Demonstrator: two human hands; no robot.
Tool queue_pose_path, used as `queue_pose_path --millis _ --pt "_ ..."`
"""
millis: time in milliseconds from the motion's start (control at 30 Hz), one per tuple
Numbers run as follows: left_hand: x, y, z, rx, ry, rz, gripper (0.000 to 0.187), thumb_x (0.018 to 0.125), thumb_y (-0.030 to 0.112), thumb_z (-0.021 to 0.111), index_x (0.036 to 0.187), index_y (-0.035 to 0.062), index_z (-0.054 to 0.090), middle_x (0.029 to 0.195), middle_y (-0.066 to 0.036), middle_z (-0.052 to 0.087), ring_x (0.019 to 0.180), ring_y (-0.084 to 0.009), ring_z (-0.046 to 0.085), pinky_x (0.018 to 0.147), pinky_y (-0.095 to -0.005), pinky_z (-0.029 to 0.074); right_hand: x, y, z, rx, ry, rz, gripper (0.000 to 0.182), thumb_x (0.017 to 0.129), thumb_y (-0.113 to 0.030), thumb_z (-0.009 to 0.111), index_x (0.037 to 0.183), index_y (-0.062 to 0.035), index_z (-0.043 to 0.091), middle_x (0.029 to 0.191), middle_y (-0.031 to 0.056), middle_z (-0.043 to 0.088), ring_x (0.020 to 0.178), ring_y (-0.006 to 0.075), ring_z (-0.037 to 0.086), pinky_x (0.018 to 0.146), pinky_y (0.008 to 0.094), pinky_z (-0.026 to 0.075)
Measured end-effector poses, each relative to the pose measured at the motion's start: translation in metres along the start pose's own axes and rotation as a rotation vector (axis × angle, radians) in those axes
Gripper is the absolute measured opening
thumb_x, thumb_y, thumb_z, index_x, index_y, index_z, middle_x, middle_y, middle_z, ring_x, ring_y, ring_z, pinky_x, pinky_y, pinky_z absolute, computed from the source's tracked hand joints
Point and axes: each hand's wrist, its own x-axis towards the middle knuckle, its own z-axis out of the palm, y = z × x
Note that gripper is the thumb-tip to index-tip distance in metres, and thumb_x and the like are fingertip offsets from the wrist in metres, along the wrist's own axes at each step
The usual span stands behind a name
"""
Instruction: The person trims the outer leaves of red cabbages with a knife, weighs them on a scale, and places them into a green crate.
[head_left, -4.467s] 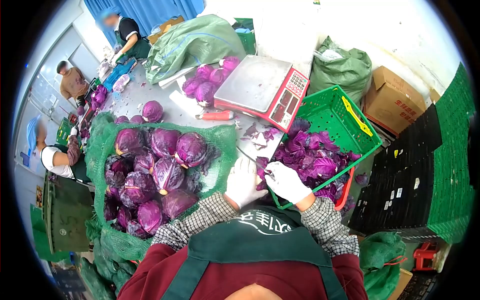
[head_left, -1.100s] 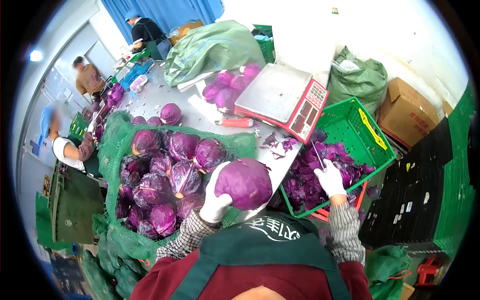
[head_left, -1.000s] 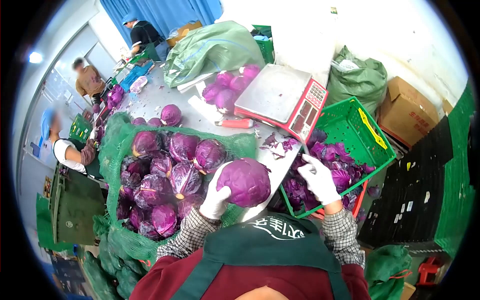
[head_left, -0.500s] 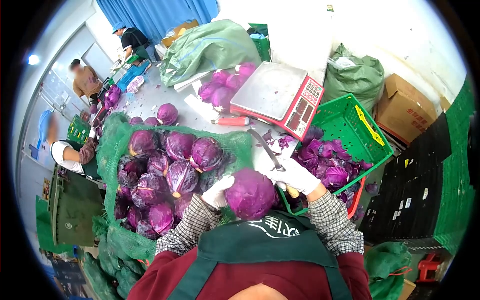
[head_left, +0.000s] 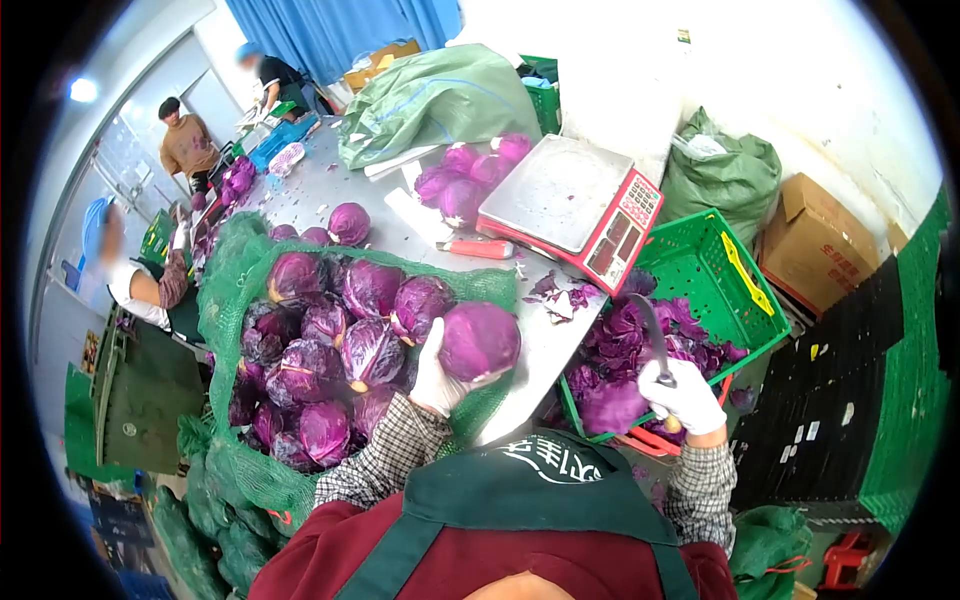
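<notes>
My left hand point(head_left: 437, 376), in a white glove, is closed around the side of a round red cabbage point(head_left: 481, 342) with a smooth outside. It holds the cabbage up near the edge of the metal table. In my gloved right hand point(head_left: 688, 399) is a knife point(head_left: 652, 334), its dark curved blade pointing up and away. Below the blade a purple cabbage leaf point(head_left: 612, 408), somewhat blurred, shows over the near side of the green crate point(head_left: 745, 318). Beside my left hand lies a green mesh sack point(head_left: 228, 290), opened out around several red cabbages point(head_left: 371, 353).
A red scale point(head_left: 575, 190) stands on the metal table point(head_left: 385, 190), with several cabbages point(head_left: 460, 200) and a red-handled tool point(head_left: 477, 249) next to it. Cut leaves point(head_left: 690, 330) lie in the crate. Black stacked crates point(head_left: 810, 400) stand at right. Three people are at the left.
My hands have moved apart. The left one carried the cabbage up and left; the right one took the knife right, over the crate. A leaf now shows beneath the knife.
</notes>
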Motion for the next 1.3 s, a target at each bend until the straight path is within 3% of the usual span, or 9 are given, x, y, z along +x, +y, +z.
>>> queue_pose_path --millis 167,233,433,633,833,900,967,1067,1300 --pt "-0.007 0.008 0.003 -0.070 0.023 -0.070 0.083 0.081 0.063 0.054 0.144 0.0159 0.026 0.142 -0.020 0.034 0.124 -0.0446 0.041 0.096 -0.0642 0.040 0.025 0.054 -0.016 -0.459 0.595 -0.385 0.016 0.080 -0.012 0.070 0.091 -0.0015 0.064 0.077 0.0036 0.063 0.066 0.0118 0.060 0.061 0.0247 0.050" --pt "-0.008 0.003 0.012 -0.033 -0.048 -0.084 0.081 0.082 0.064 0.052 0.143 0.0164 0.028 0.141 -0.020 0.036 0.124 -0.0435 0.042 0.096 -0.0624 0.041 0.027 0.014 0.017 -0.206 0.411 -0.091 0.024 0.080 -0.013 0.071 0.101 -0.0027 0.064 0.085 0.0064 0.064 0.079 0.0140 0.062 0.070 0.0268 0.052" --pt "-0.011 -0.024 0.019 -0.170 -0.051 -0.219 0.072 0.085 0.062 0.048 0.139 0.0167 0.038 0.138 -0.013 0.044 0.120 -0.0365 0.049 0.096 -0.0598 0.042 0.064 0.017 0.097 -0.501 0.219 -0.595 0.038 0.085 -0.014 0.065 0.121 -0.0033 0.057 0.114 0.0159 0.059 0.098 0.0255 0.060 0.083 0.0321 0.050" --pt "-0.007 -0.042 -0.006 -0.492 -0.194 -0.447 0.075 0.087 0.062 0.043 0.141 0.0120 0.034 0.137 -0.015 0.045 0.128 -0.0365 0.041 0.103 -0.0589 0.035 0.077 0.051 0.114 -0.475 0.102 -0.411 0.053 0.085 -0.022 0.066 0.130 -0.0007 0.049 0.128 0.0211 0.052 0.122 0.0315 0.049 0.102 0.0372 0.039" --pt "-0.013 -0.027 -0.034 0.363 0.041 -0.564 0.089 0.081 0.073 0.044 0.134 0.0013 0.041 0.121 -0.026 0.055 0.105 -0.0338 0.058 0.091 -0.0460 0.047 0.094 0.076 0.114 -0.355 0.147 -0.394 0.042 0.087 -0.022 0.061 0.124 -0.0039 0.054 0.102 0.0156 0.063 0.087 0.0260 0.062 0.080 0.0345 0.050" --pt "-0.023 -0.015 -0.032 0.808 0.179 -0.450 0.089 0.080 0.068 0.055 0.134 -0.0011 0.040 0.121 -0.025 0.056 0.105 -0.0326 0.059 0.091 -0.0457 0.048 0.090 0.067 0.116 -0.412 0.131 -0.267 0.049 0.086 -0.025 0.064 0.127 -0.0004 0.052 0.120 0.0197 0.058 0.111 0.0301 0.057 0.096 0.0364 0.044" --pt "-0.028 -0.021 -0.033 1.628 0.292 0.401 0.097 0.073 0.039 0.078 0.140 -0.0073 0.025 0.133 -0.026 0.043 0.128 -0.0346 0.040 0.107 -0.0426 0.032 0.092 0.070 0.122 -0.432 0.159 -0.256 0.048 0.086 -0.025 0.063 0.126 0.0000 0.053 0.119 0.0202 0.058 0.111 0.0306 0.057 0.096 0.0364 0.044" --pt "-0.019 -0.032 -0.021 1.952 0.152 0.717 0.109 0.063 0.039 0.085 0.140 -0.0075 0.023 0.135 -0.027 0.037 0.130 -0.0369 0.034 0.109 -0.0417 0.029 0.091 0.065 0.127 -0.424 0.126 -0.254 0.047 0.086 -0.025 0.063 0.124 0.0007 0.053 0.119 0.0216 0.058 0.112 0.0324 0.056 0.096 0.0375 0.043" --pt "0.018 -0.001 -0.009 1.841 -0.106 0.342 0.120 0.054 0.042 0.089 0.139 -0.0094 0.022 0.131 -0.026 0.041 0.125 -0.0327 0.042 0.108 -0.0392 0.032 0.084 0.078 0.119 -0.405 0.145 -0.385 0.039 0.087 -0.019 0.064 0.120 -0.0001 0.057 0.114 0.0203 0.060 0.110 0.0331 0.057 0.095 0.0379 0.045"
